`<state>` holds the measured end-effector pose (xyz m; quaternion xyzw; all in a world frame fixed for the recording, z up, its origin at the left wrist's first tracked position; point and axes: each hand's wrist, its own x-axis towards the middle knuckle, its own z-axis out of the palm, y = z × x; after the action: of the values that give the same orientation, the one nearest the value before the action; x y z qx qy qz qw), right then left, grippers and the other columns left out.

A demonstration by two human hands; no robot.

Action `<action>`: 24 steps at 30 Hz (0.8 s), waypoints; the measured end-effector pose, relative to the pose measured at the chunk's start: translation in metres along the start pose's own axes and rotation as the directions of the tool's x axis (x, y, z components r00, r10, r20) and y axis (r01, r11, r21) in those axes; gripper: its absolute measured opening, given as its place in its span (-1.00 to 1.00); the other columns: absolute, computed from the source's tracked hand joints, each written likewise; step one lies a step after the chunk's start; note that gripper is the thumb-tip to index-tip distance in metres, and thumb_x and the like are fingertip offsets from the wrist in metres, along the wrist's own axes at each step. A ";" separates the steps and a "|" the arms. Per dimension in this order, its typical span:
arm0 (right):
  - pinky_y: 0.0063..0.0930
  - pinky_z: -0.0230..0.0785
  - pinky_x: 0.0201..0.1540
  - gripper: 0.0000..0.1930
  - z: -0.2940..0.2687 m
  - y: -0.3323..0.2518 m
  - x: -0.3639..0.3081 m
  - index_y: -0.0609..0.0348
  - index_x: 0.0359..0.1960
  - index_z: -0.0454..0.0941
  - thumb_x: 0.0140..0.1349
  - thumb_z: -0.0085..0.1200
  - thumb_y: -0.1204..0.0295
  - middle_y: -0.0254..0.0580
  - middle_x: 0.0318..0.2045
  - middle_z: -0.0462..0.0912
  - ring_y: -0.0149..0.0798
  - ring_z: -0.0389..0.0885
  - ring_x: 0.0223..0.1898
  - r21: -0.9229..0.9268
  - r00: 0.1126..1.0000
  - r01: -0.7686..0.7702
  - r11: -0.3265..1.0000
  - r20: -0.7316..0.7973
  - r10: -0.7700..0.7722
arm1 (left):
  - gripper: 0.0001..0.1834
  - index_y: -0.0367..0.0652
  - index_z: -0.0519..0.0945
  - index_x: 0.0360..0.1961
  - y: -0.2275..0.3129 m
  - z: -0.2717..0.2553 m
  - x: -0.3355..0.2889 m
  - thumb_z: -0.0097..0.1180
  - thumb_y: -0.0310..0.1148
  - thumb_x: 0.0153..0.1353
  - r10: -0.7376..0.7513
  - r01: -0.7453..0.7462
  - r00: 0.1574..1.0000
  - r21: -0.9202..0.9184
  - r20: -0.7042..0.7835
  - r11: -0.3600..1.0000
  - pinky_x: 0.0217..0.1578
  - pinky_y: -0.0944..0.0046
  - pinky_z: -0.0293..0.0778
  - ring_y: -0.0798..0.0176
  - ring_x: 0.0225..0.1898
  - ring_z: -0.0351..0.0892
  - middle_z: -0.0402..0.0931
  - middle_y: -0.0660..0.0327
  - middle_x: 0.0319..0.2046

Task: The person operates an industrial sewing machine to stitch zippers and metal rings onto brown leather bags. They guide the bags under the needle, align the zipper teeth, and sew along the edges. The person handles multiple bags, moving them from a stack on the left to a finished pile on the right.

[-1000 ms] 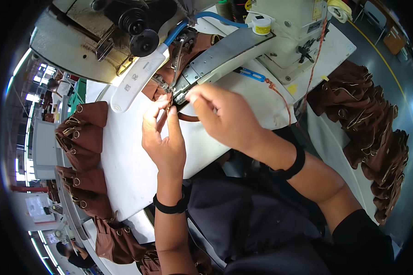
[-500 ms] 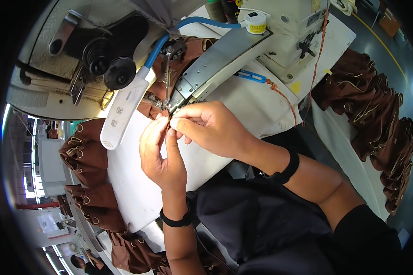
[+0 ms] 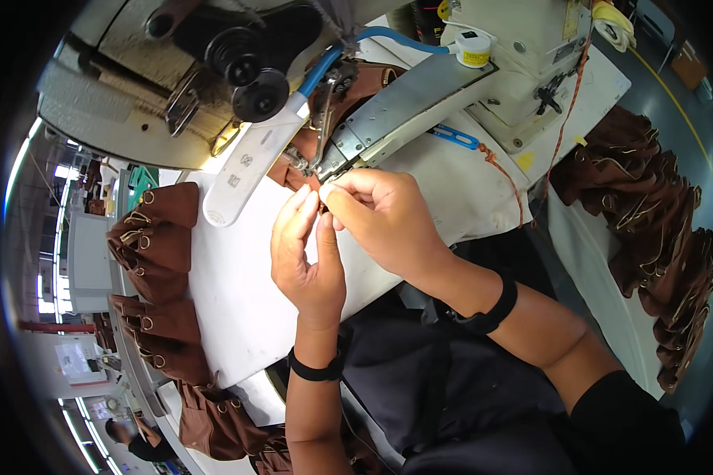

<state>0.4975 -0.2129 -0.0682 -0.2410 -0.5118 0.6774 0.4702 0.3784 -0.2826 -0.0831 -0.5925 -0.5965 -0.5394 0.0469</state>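
My left hand and my right hand meet fingertip to fingertip at the tip of a sewing machine's narrow metal arm. Both are closed in a pinch on a small brown strip, mostly hidden by the fingers. It lies just in front of the presser foot. Brown material, with a short row of metal teeth like a zip, hangs behind the arm. Each wrist wears a black band.
A white lamp with a blue flexible neck hangs left of my hands, below the machine head. Brown pieces with metal rings line the white table's left edge. More brown pieces are heaped at right. A blue tool has orange cord.
The whole view has shifted, so machine and hands appear further right. My fingers stay pinched together near the presser foot, with little change in their grip.
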 end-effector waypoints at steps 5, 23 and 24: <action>-0.58 0.39 -0.40 -0.81 0.003 0.000 0.002 0.36 -0.37 0.63 0.34 0.11 0.45 -0.31 -0.51 0.68 -0.58 0.54 -0.46 -0.019 0.999 0.052 0.998 -0.014 -0.053 | -0.72 -0.30 0.67 0.02 0.000 0.002 0.002 0.28 -0.61 0.29 0.013 -0.013 1.000 -0.032 -0.024 0.999 0.18 0.09 0.54 0.02 0.12 0.67 0.68 -0.03 0.05; -0.66 0.43 -0.43 -0.80 0.004 -0.009 0.007 0.29 -0.35 0.68 0.42 0.14 0.45 -0.33 -0.49 0.67 -0.57 0.54 -0.51 0.131 0.996 -0.090 0.987 0.016 0.089 | -0.75 -0.30 0.70 -0.01 0.001 0.009 0.005 0.25 -0.64 0.30 -0.078 0.070 0.991 -0.070 -0.112 0.995 0.12 0.16 0.60 0.08 0.05 0.73 0.72 -0.02 0.02; -0.66 0.43 -0.43 -0.80 0.004 -0.013 0.009 0.30 -0.36 0.68 0.42 0.14 0.44 -0.33 -0.50 0.66 -0.57 0.54 -0.52 0.112 0.995 -0.104 0.988 0.009 0.104 | -0.75 -0.31 0.70 0.00 0.002 0.009 0.006 0.25 -0.63 0.31 -0.084 0.078 0.991 -0.062 -0.108 0.995 0.11 0.16 0.60 0.09 0.06 0.73 0.72 -0.02 0.02</action>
<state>0.4955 -0.2063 -0.0536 -0.2394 -0.4606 0.7290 0.4461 0.3830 -0.2724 -0.0815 -0.5381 -0.6009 -0.5897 0.0407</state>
